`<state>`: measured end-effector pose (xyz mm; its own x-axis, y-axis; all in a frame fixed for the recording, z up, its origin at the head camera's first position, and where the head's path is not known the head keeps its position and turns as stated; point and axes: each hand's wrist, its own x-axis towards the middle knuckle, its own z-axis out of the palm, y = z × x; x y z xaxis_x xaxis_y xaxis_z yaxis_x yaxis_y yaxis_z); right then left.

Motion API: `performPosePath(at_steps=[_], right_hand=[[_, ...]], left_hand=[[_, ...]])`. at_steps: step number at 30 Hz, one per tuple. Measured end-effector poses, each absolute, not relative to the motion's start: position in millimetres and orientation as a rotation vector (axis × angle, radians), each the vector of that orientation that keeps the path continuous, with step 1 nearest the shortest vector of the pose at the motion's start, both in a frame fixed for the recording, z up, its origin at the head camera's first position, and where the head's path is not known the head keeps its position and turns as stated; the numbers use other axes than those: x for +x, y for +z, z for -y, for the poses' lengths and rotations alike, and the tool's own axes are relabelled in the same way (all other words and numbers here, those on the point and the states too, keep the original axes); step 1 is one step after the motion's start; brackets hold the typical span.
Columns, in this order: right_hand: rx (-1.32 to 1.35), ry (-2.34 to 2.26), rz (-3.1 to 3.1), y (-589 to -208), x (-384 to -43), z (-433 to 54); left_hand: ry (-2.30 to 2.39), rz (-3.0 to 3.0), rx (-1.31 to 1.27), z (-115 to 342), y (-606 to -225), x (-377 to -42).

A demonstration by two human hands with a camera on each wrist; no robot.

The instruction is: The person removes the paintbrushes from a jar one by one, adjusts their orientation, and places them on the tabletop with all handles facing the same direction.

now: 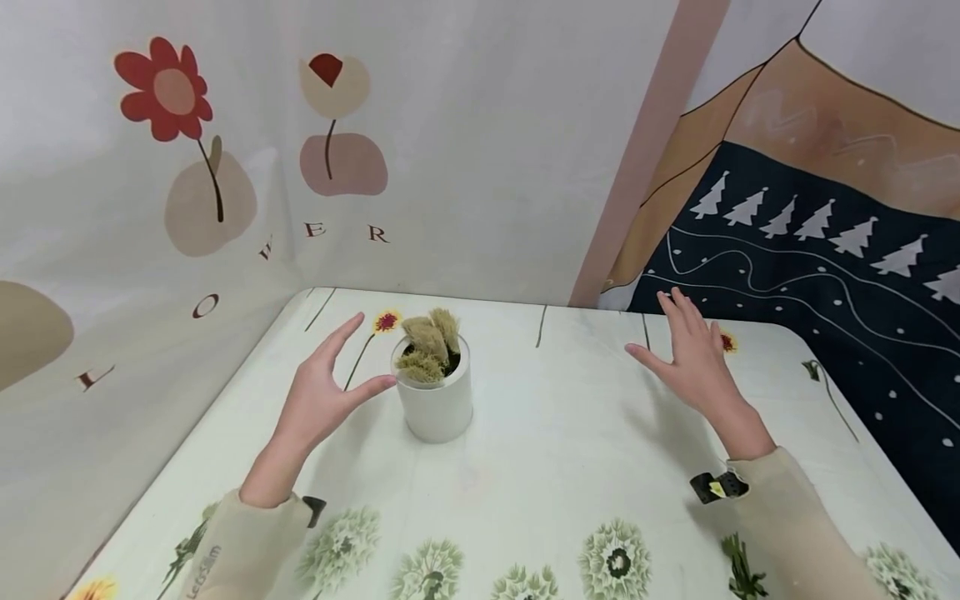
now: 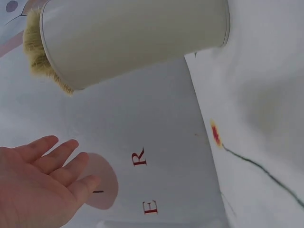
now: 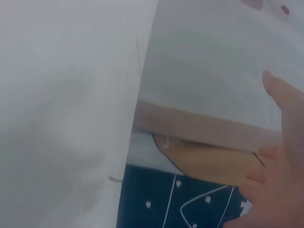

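A white cylindrical pot (image 1: 438, 410) stands upright on the table, filled with fuzzy yellow-green tufts (image 1: 426, 343) that look like dried plants. Just to its left is my left hand (image 1: 318, 398), thumb and fingers spread apart, the thumb tip close to the pot's rim. Whether the thumb touches the rim I cannot tell. In the left wrist view the pot (image 2: 137, 40) appears sideways, with a gap between it and the fingers (image 2: 64, 161). Well to the right, my right hand (image 1: 693, 358) hovers over the table with fingers extended, holding nothing.
The table (image 1: 525, 467) has a white cloth printed with flowers and dandelions. Behind it hangs a pale curtain (image 1: 480, 150) with flower prints and letters. At the right hangs a dark cloth (image 1: 795, 250) with white trees. A black wrist device (image 1: 718, 487) sits at the right sleeve.
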<state>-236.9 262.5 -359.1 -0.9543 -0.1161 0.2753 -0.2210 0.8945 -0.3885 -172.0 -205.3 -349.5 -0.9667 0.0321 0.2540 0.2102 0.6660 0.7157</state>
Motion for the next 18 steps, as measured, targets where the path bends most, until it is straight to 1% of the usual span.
performPosePath(at_steps=[8,18], right_hand=[[0.282,0.760,2.796,-361.5,-237.1,-243.8],[0.354,0.892,2.760,-363.3,-237.2,-208.6]], left_hand=[[-1.288,2.599,-0.156,196.4,-365.9,-166.3],[-1.431,2.463,-0.203,184.4,-381.2,-167.2]])
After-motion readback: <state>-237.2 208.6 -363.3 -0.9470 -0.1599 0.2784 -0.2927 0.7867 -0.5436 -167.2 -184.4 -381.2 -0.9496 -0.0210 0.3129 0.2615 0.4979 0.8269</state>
